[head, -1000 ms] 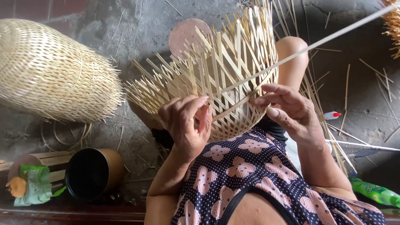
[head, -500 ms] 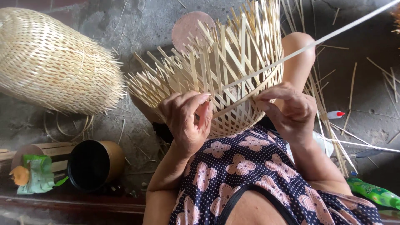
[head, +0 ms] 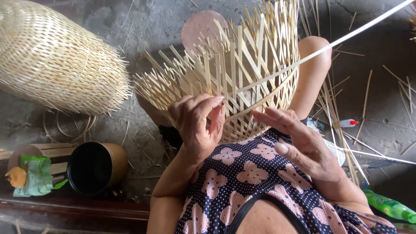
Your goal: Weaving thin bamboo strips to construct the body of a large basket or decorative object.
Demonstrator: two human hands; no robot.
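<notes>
We brace the half-woven bamboo basket (head: 242,82) on our lap; left hand (head: 197,123) pinches its weave steady; right hand (head: 299,143) — fingers loosely spread, holding nothing — guides the long strip (head: 329,45).

My one camera sits on my head, looking steeply down, close over my lap and the floor (head: 381,56).

Unfinished basket (head: 242,82) on the lap, finished basket (head: 56,56) left, can (head: 93,167) below it
</notes>
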